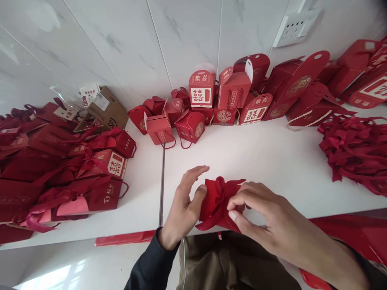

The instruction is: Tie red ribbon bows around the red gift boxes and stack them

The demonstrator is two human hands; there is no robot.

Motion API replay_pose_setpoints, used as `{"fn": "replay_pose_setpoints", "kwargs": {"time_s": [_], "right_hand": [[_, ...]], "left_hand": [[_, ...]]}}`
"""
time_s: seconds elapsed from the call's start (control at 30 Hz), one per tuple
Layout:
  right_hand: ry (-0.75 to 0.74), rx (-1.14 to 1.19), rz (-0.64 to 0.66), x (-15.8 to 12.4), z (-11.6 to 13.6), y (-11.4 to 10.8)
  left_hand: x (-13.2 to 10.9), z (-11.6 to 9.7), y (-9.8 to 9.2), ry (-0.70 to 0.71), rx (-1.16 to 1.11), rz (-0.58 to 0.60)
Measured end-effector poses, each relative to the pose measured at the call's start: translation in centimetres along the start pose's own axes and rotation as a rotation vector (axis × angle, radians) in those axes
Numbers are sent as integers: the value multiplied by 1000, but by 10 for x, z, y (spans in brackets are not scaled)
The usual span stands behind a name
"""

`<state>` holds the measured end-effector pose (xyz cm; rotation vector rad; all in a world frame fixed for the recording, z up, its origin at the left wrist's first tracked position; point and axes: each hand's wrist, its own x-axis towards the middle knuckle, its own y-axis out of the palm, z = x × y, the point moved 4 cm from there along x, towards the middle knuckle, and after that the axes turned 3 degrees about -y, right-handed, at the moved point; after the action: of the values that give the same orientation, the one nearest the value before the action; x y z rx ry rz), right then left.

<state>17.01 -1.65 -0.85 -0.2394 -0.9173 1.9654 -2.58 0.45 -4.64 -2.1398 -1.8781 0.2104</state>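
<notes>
A white table (248,157) is holding many red boxes (201,90).
The right hand (270,209) is almost joining thumb to finger, grip unclear; the left hand (184,207) is curving open; between them, near the front edge, a small box (209,194) is wearing a ribbon bow (223,196).

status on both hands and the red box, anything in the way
Left hand open beside the red box. Right hand at the ribbon bow, grip unclear. Bow on top of box. Nothing visible blocking either hand.
</notes>
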Motion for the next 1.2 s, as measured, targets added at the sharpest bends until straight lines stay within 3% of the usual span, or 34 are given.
{"fn": "replay_pose_setpoints", "kwargs": {"time_s": [0.1, 0.17, 0.27, 0.4, 0.77, 1.03, 1.13, 1.2], "right_hand": [[-50, -73, -44, -3, 8, 12], [-100, -149, -71, 0, 14, 20], [-140, -238, -96, 6, 20, 27], [-109, -192, -65, 5, 22, 25], [-24, -131, -4, -9, 7, 20], [67, 20, 17, -17, 0, 10], [191, 163, -47, -18, -10, 3], [284, 205, -192, -20, -19, -6]], "left_hand": [[11, -4, 9, 65, 24, 147], [15, -5, 11, 59, 12, 161], [16, 0, 11, -19, -52, 105], [12, 8, 13, -107, -158, 59], [-3, 8, 19, -104, -193, -158], [-8, 9, 24, -154, -137, -224], [-9, 10, 22, -171, -242, -219], [-10, 13, 19, -190, -335, -218]]}}
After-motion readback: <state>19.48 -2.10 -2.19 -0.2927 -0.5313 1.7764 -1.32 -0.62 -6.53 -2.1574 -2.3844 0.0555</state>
